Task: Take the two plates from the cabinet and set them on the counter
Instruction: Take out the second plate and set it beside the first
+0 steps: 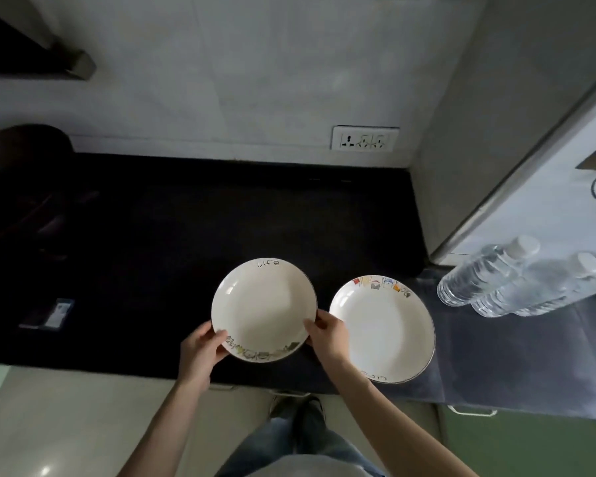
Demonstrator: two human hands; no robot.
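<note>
Counter: black counter (172,235) running below a pale wall, dim at the far left, greyer and glossier toward the right.
Far left: a dark rounded shape (25,156) at the counter's back; too shadowed to name.
Left, near edge: a small flat packet (54,313) lying alone, well apart from the plates; its print is unreadable.
Left hand: left hand (203,349) pinching the near-left rim of the left plate (264,309), thumb on top, fingers hidden beneath.
Left plate: held level between both hands over the counter's near middle; whether it rests on the surface or hangs just above, I cannot tell. The two-sided hold likely keeps it flat for a gentle set-down.
Right hand: right hand (326,333) pinching the same plate's near-right rim, its wrist crossing the neighbour's edge.
Right plate: right plate (389,330) appears to lie on the counter just beside the first, free of any grip, near rim partly covered by the forearm.
Wall: socket (364,138) above the far edge.
Far right: water bottles (516,280), clear of both plates; the group is cut off by the frame.
Progress: judging by this, one plate is down, the second nearly so.
</note>
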